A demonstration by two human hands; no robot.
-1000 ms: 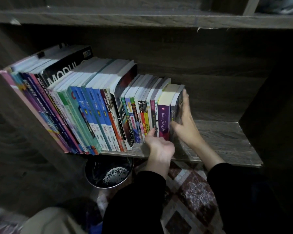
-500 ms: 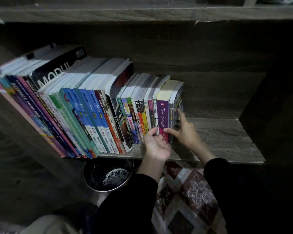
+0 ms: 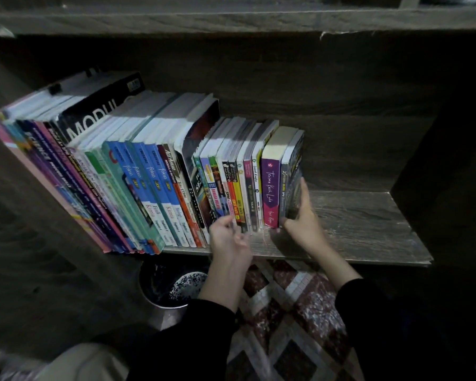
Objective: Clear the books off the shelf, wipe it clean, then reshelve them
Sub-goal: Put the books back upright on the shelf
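Since a second ago the right hand (image 3: 302,225) has slid down the end of the row of books (image 3: 154,171), from high on the cover to low near the shelf (image 3: 368,229); now its fingers lie flat against the outer face of the grey book (image 3: 291,182) at the row's right end, thumb at the foot of the spine, lightly pinching it; the left hand (image 3: 230,237) hovers loosely half-curled, holding nothing, just in front of the spines left of the purple book (image 3: 270,191). Four blue spines stand together further left; the whole row leans left, filling the shelf's left part, bare board to the right; one metal bin (image 3: 165,292) sits below the shelf.
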